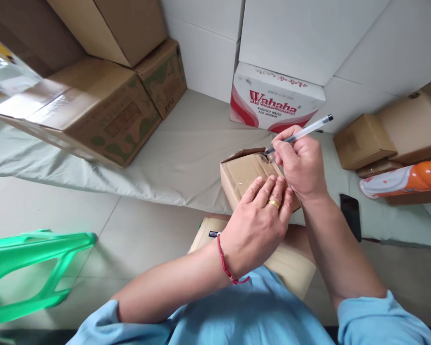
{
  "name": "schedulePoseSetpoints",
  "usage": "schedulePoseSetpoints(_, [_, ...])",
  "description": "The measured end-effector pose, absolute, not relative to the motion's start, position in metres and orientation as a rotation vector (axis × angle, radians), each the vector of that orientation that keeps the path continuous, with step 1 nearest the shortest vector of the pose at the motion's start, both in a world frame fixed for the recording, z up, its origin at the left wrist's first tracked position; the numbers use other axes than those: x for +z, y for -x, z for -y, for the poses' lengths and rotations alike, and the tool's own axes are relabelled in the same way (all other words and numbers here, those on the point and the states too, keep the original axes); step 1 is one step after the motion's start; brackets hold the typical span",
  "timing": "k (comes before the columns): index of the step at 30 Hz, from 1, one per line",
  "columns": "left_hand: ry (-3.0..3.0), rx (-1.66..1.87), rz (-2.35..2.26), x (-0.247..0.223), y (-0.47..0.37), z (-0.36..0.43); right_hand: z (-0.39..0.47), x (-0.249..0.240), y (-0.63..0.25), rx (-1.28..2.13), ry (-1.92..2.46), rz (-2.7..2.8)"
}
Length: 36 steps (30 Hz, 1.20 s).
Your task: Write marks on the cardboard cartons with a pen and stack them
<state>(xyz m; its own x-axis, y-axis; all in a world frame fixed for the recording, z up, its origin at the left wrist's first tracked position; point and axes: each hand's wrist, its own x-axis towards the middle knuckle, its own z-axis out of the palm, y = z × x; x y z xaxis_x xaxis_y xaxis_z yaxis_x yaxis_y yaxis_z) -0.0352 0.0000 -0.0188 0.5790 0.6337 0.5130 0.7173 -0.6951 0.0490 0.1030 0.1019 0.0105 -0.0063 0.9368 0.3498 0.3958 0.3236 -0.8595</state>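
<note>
A small brown cardboard box (242, 172) rests at the front edge of the cloth-covered surface, in the middle of the head view. My left hand (262, 215) lies flat across its top, fingers stretched out, with a ring and a red bracelet. In my right hand (300, 160) is a clear pen (311, 128), gripped between thumb and fingers. The pen's tip touches the far right corner of the box top, where the cardboard looks torn and dark.
Large cardboard boxes (104, 115) stand at the left, a white and red carton (273, 98) behind. At the right are smaller boxes (362, 141), an orange and white bottle (405, 179) and a black phone (350, 215). A green stool (53, 268) stands lower left.
</note>
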Motion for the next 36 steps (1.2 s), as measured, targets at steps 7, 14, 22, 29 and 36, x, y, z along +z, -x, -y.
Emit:
schedulePoseSetpoints(7, [2.63,-0.818,1.146,-0.024,0.035,0.002,-0.098,0.011,-0.097,0.55,1.323,1.636])
schedulePoseSetpoints(14, [2.613,-0.898,1.127,-0.028,0.036,0.003,-0.098,0.011,-0.097,0.488,1.334,1.655])
schedulePoseSetpoints(22, [2.586,-0.962,1.137,-0.03,0.035,0.004,-0.095,0.013,-0.095,0.476,1.353,1.658])
schedulePoseSetpoints(29, [2.569,-0.979,1.134,-0.029,0.035,0.004,-0.089,0.013,-0.096,0.515,1.317,1.636])
schedulePoseSetpoints(36, [2.557,-0.993,1.132,-0.03,0.034,0.004,-0.088,0.016,-0.096,0.36,1.4,1.629])
